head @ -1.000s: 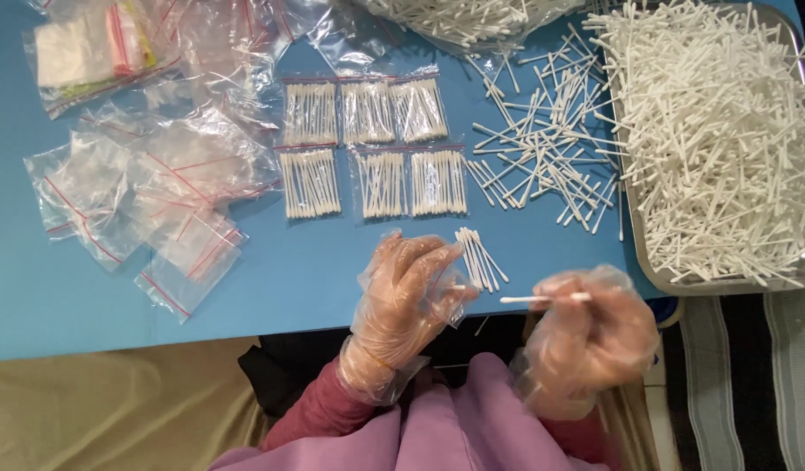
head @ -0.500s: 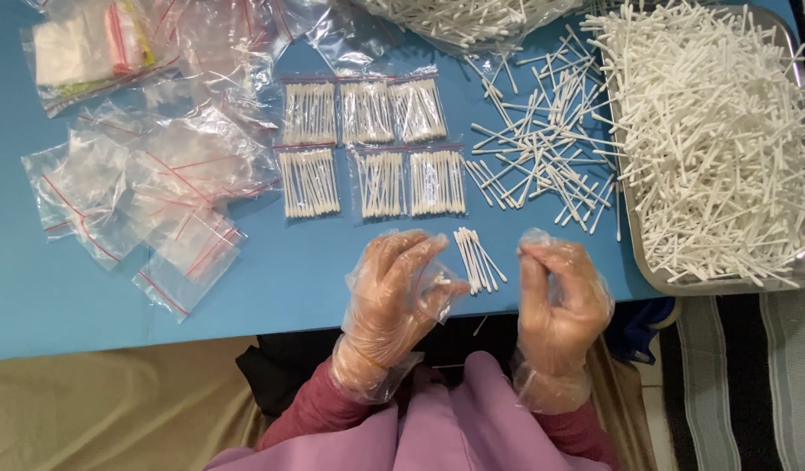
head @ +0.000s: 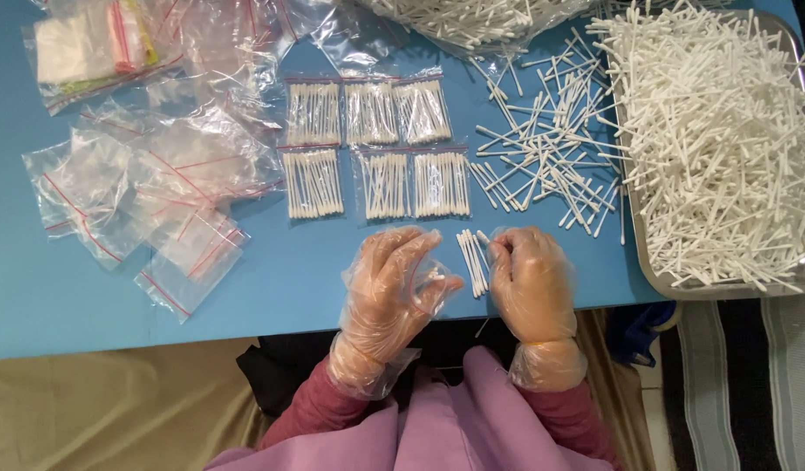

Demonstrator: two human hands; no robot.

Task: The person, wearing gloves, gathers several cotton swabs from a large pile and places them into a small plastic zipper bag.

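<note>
In the head view, a small bundle of cotton swabs (head: 472, 260) is lying on the blue table (head: 272, 288) between two gloved hands. The right hand (head: 529, 283) is touching it with fingers curled; the left hand (head: 394, 288) is loosely cupped beside it, fingers apart. Six filled bags (head: 376, 148) are lying beyond.

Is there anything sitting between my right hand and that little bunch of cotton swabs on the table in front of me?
Nothing visible does. The right hand has its fingertips right at the small bunch of swabs on the blue table; the left hand rests on the other side.
</note>
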